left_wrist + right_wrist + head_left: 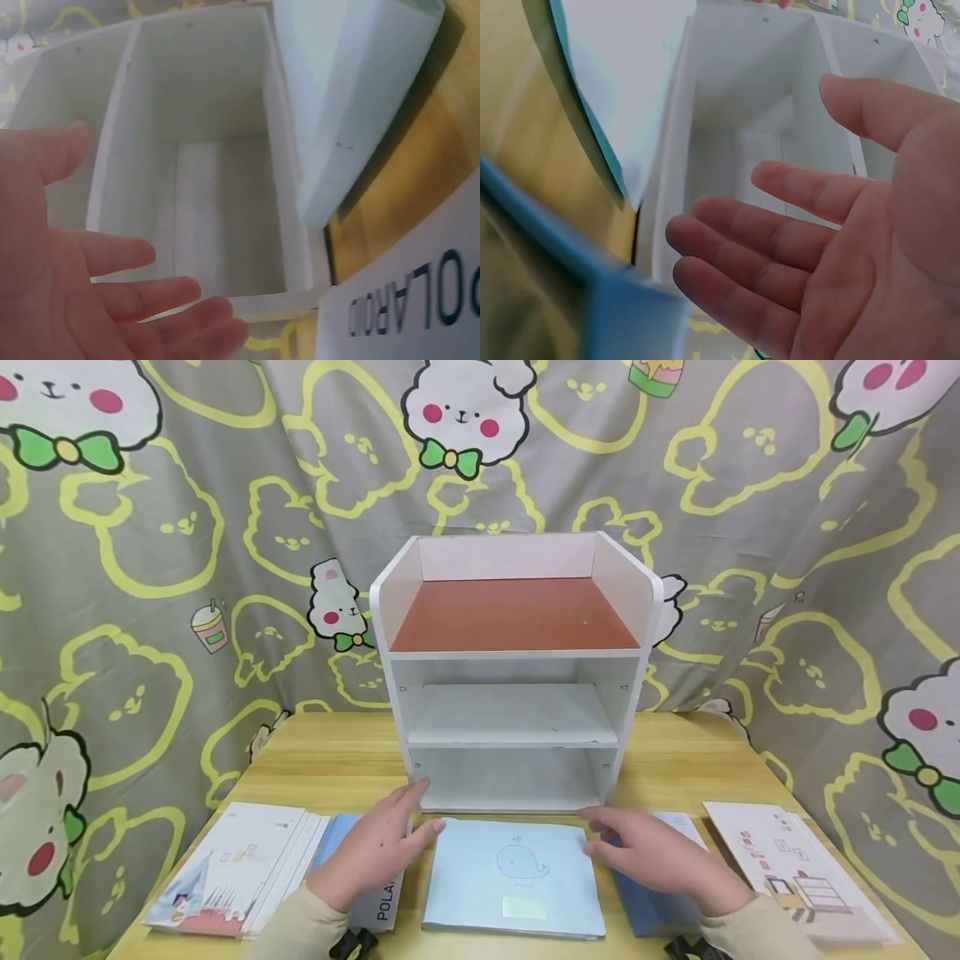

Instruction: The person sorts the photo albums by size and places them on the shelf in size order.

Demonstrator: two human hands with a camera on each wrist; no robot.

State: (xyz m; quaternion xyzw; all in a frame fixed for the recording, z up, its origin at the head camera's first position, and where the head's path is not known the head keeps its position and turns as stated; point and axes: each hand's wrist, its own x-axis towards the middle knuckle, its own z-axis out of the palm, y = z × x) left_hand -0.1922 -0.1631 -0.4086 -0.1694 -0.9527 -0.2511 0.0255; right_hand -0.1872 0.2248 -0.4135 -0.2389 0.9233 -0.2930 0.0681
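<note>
A light blue book (468, 881) with a whale drawing lies flat on the table, just before a small white shelf unit (510, 653). At the book's upper left corner is my left hand (378, 843), fingers spread and nothing in its grasp. My right hand (652, 852) is at the book's right edge, its fingers fairly straight and the palm bare. In the left wrist view, the left fingers (161, 289) overlap the shelf's side, with the blue book (360, 90) beyond. The right wrist view has the right palm (855, 277) facing the shelf's lower compartment (735, 165).
Left of the whale book lie a blue and white book (375, 906) lettered POLAROID and a white stack (247, 852) with a printed cover. A darker blue book (645, 902) and white picture books (810, 885) lie on the right. A patterned curtain (225, 527) hangs behind.
</note>
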